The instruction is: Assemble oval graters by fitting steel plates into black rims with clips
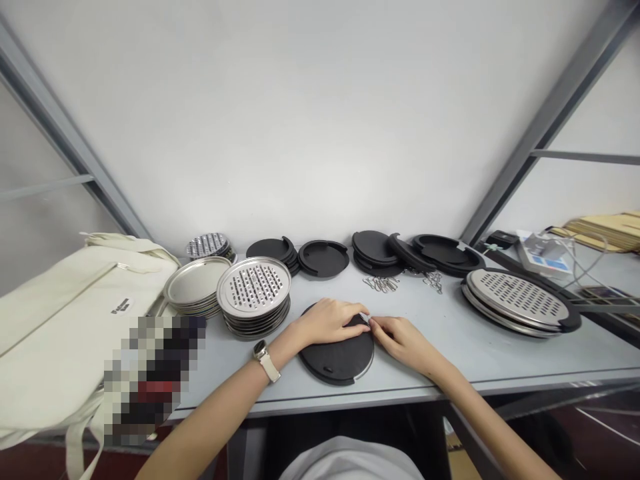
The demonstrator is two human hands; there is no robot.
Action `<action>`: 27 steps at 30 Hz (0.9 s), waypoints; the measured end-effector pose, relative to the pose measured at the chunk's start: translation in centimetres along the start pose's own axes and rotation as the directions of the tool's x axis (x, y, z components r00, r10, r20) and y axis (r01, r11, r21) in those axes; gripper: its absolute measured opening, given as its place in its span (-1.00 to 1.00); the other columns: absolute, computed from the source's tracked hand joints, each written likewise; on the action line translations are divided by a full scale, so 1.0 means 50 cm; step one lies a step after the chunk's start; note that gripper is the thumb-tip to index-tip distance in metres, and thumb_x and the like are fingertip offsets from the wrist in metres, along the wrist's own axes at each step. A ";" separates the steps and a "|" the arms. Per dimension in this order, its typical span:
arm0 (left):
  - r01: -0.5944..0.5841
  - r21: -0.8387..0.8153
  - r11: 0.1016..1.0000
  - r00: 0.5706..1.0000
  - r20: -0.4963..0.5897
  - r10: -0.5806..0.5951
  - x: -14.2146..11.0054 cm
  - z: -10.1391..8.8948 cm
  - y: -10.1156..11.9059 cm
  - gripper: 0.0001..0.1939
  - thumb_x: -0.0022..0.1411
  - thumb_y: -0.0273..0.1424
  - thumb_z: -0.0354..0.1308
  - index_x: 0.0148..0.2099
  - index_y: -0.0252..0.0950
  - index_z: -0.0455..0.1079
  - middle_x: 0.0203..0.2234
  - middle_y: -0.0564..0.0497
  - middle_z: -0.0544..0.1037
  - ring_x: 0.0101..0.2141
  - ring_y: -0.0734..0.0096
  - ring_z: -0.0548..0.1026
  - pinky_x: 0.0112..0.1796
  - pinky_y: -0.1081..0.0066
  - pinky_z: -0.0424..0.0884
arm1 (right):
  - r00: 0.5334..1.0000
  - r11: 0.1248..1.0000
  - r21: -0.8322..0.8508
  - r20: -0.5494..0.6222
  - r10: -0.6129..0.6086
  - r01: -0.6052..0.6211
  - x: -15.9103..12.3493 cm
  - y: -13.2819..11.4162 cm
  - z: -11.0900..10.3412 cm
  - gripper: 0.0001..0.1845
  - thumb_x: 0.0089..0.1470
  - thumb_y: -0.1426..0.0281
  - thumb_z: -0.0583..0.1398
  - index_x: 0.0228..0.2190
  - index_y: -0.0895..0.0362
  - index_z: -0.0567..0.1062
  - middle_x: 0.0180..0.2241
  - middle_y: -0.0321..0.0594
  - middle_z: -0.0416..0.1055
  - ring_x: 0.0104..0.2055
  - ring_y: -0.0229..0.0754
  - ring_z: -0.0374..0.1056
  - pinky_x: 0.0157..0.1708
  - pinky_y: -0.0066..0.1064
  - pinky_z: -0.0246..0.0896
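A black round holder (337, 360) lies flat at the table's front edge, a thin metal rim showing along its right side. My left hand (330, 320) rests over its top, with thumb and fingers closing around its right edge. At that edge my right hand (397, 337) pinches with thumb and forefinger, beside a small shiny metal piece (365, 318); most of that piece is hidden by the fingers. Behind the hands lie small bent wire clips (383, 285) in loose heaps. Left of the holder stands a stack of round metal grater plates (255, 287).
Plain metal discs (197, 283) are piled farther left, beside a cream canvas bag (65, 320). More black holders (323, 259) line the wall. Large grater plates (517, 300) sit at right, near a white box (545, 257) with cables. Slanted grey posts (545, 127) flank the table.
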State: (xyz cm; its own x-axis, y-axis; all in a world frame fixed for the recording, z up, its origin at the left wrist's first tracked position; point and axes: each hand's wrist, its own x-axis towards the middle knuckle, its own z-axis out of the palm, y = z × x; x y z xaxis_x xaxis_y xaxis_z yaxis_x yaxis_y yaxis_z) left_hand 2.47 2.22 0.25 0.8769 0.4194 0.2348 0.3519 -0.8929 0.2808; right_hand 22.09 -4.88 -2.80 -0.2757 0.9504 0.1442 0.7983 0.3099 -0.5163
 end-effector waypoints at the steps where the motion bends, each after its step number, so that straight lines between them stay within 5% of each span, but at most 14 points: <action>1: -0.001 0.000 1.000 1.000 0.001 0.001 0.000 0.000 0.000 -0.67 0.33 -0.17 -0.01 0.02 -0.21 0.34 -0.39 0.06 0.53 -0.42 0.43 0.47 -0.44 0.49 0.21 | 1.000 1.000 0.004 0.000 0.001 -0.001 0.000 0.000 0.000 -0.53 0.29 0.27 -0.12 -0.58 0.12 0.32 -0.59 -0.24 0.37 -0.54 -0.20 0.25 -0.50 -0.42 0.01; 18: -0.051 -0.019 0.999 0.999 -0.012 0.050 0.001 -0.003 0.004 -0.81 0.33 -0.29 0.02 -0.09 -0.22 0.38 -0.40 0.09 0.55 -0.44 0.47 0.47 -0.47 0.50 0.14 | 0.999 0.999 0.015 0.004 -0.035 0.035 0.000 0.001 0.003 -0.51 0.29 0.26 -0.11 -0.56 0.14 0.37 -0.57 -0.23 0.40 -0.54 -0.23 0.24 -0.47 -0.44 0.00; 27: -0.037 -0.001 0.999 0.999 -0.008 0.037 0.001 0.004 0.000 -0.70 0.34 -0.23 0.00 0.01 -0.24 0.38 -0.31 0.02 0.58 -0.35 0.40 0.52 -0.39 0.49 0.26 | 0.998 0.998 0.038 -0.011 -0.055 0.055 -0.001 -0.001 -0.001 -0.54 0.30 0.27 -0.11 -0.52 0.14 0.39 -0.55 -0.23 0.41 -0.52 -0.21 0.27 -0.46 -0.44 0.01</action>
State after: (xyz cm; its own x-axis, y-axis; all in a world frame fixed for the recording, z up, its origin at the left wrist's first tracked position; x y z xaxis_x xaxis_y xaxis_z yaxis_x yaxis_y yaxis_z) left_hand 2.58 2.23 0.09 0.8864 0.3878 0.2528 0.3192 -0.9075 0.2730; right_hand 22.09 -4.93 -2.73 -0.3132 0.9323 0.1811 0.7612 0.3604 -0.5391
